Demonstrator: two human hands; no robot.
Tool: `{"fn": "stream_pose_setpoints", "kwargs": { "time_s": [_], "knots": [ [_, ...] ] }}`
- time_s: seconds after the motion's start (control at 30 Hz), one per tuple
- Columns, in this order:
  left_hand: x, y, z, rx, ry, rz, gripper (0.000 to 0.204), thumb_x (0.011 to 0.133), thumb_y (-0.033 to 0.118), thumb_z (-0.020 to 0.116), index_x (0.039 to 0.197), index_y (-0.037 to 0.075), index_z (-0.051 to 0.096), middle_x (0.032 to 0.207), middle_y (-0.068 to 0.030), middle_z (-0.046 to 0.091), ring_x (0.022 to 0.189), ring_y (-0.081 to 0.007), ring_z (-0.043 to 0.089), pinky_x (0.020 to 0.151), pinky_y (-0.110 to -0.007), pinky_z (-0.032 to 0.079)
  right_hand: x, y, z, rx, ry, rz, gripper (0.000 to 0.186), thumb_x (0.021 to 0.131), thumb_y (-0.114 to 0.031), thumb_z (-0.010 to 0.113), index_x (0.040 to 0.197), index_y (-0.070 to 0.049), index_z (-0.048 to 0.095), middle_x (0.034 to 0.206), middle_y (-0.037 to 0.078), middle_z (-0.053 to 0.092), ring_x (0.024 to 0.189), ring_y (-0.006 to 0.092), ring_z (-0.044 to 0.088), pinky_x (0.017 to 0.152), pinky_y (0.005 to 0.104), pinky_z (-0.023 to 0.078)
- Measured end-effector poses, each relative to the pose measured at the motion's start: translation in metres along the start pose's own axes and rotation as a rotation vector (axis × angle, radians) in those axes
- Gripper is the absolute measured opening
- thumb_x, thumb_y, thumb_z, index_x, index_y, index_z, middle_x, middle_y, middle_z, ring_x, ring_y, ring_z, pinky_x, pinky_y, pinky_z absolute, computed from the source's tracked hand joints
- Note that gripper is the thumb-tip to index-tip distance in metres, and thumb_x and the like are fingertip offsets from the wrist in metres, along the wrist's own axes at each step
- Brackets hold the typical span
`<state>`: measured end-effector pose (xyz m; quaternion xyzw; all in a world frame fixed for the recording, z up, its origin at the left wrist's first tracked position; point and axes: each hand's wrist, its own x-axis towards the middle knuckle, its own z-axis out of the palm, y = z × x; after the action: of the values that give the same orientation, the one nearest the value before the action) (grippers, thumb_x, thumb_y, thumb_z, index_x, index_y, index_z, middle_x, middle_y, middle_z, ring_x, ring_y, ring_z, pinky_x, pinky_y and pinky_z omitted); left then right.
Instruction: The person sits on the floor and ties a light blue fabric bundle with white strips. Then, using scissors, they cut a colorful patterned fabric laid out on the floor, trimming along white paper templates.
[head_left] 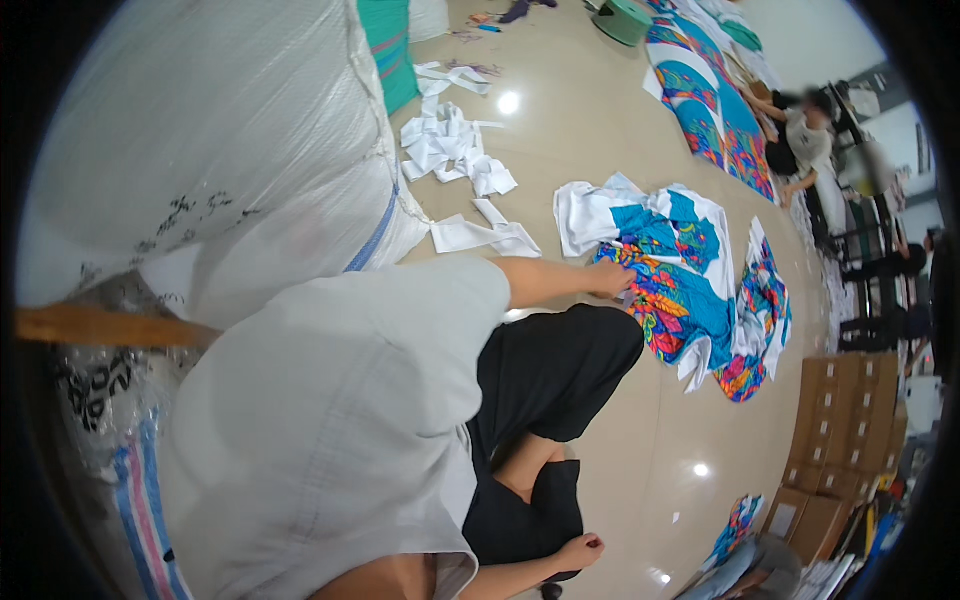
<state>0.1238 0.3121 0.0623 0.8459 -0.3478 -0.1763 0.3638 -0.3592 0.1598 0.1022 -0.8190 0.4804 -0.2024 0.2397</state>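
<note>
A: Hands?
B: L hand [610, 280] at near edge of printed cloth [690, 290], on floor [720, 440]; can't tell if gripping. R hand [580, 552] part-curled by trousers [555, 510]; can't tell if empty.
A: Tips?
B: Prob. best: light pinch, ease edge out so folds don't bunch, flatten w/ R.
A: Writing?
B: Clear bag [95, 400]: bold blk letters, partly creased. Sack [240, 130]: blk handwriting, unclear. Boxes [840, 430]: pale labels, too small.
</note>
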Motion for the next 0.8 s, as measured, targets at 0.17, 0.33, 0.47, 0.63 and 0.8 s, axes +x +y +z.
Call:
{"fn": "stream_pose_setpoints", "kwargs": {
  "time_s": [0.17, 0.33, 0.47, 0.63, 0.8],
  "knots": [
    [-0.006, 0.063, -0.026, -0.406, 0.472, 0.489, 0.018, 0.09, 0.019, 0.047, 0.099, 0.004, 0.049, 0.083, -0.0183, 0.059, 0.082, -0.0342, 0.06, 0.069, -0.042, 0.045, -0.03, 0.003, -0.057, 0.047, 0.28, -0.043, 0.026, 0.088, -0.016, 0.053, 0.104, 0.005, 0.054, 0.097, 0.017, 0.058, 0.086, 0.0282, 0.059, 0.074, 0.0348, 0.049],
    [-0.047, 0.077, -0.069, -0.558, 0.381, 0.367, 0.018, 0.091, 0.019, 0.046, 0.103, 0.005, 0.048, 0.082, -0.0158, 0.056, 0.076, -0.0278, 0.056, 0.067, -0.036, 0.044, -0.11, -0.026, -0.103, -0.264, 0.682, -0.2, 0.024, 0.089, -0.019, 0.054, 0.093, 0.005, 0.056, 0.091, 0.017, 0.058, 0.078, 0.0287, 0.057, 0.071, 0.0369, 0.048],
    [-0.057, 0.093, -0.086, -0.535, 0.367, 0.427, 0.02, 0.093, 0.021, 0.044, 0.103, 0.004, 0.048, 0.083, -0.0156, 0.054, 0.076, -0.0257, 0.055, 0.067, -0.036, 0.043, -0.191, -0.067, -0.111, -0.299, 0.405, 0.205, 0.024, 0.089, -0.02, 0.055, 0.084, 0.003, 0.054, 0.083, 0.015, 0.057, 0.07, 0.0246, 0.054, 0.065, 0.0342, 0.046],
    [-0.05, 0.15, -0.134, -0.482, 0.401, 0.594, 0.02, 0.091, 0.021, 0.046, 0.102, 0.004, 0.05, 0.085, -0.019, 0.058, 0.081, -0.0338, 0.058, 0.071, -0.041, 0.044, -0.231, -0.094, -0.116, -0.349, 0.25, 0.183, 0.024, 0.089, -0.021, 0.056, 0.082, 0.002, 0.055, 0.081, 0.016, 0.06, 0.067, 0.0265, 0.055, 0.062, 0.035, 0.045],
    [-0.043, 0.225, -0.162, -0.444, 0.511, 0.879, 0.021, 0.089, 0.021, 0.049, 0.101, 0.004, 0.052, 0.091, -0.0195, 0.061, 0.09, -0.0348, 0.059, 0.076, -0.041, 0.046, -0.245, -0.108, -0.129, -0.393, 0.068, 0.099, 0.025, 0.089, -0.022, 0.056, 0.08, 0.001, 0.057, 0.079, 0.016, 0.063, 0.064, 0.0284, 0.055, 0.06, 0.0357, 0.045]
  ]
}}
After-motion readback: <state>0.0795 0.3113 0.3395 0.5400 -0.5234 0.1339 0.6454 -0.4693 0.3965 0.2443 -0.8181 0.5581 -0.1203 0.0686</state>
